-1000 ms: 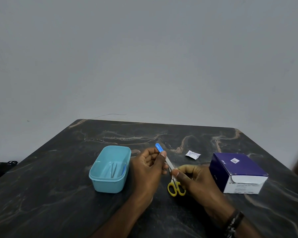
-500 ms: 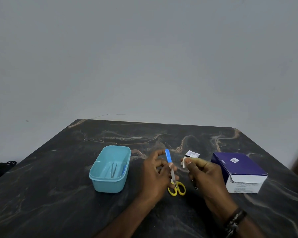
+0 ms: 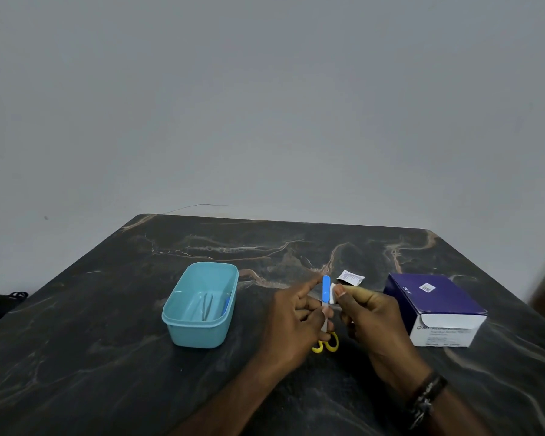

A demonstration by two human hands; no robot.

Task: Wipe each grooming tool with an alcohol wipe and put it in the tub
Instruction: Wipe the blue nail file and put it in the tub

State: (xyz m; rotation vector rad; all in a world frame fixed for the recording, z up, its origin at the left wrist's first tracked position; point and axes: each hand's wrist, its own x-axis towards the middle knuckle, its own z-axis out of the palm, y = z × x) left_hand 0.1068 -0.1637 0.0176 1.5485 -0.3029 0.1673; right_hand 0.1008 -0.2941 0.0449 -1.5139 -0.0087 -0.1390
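My left hand (image 3: 296,316) pinches the blue-handled metal nail file (image 3: 326,292) upright; my right hand (image 3: 367,313), pinching the white alcohol wipe (image 3: 332,293), should stroke its full length firmly.

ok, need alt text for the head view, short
Over a dark marbled table, the left hand holds a blue-handled nail file upright while the right hand presses a white alcohol wipe to its handle. A light blue plastic tub with tweezers inside sits left; yellow-handled scissors lie below the hands, a purple-and-white wipe box right.
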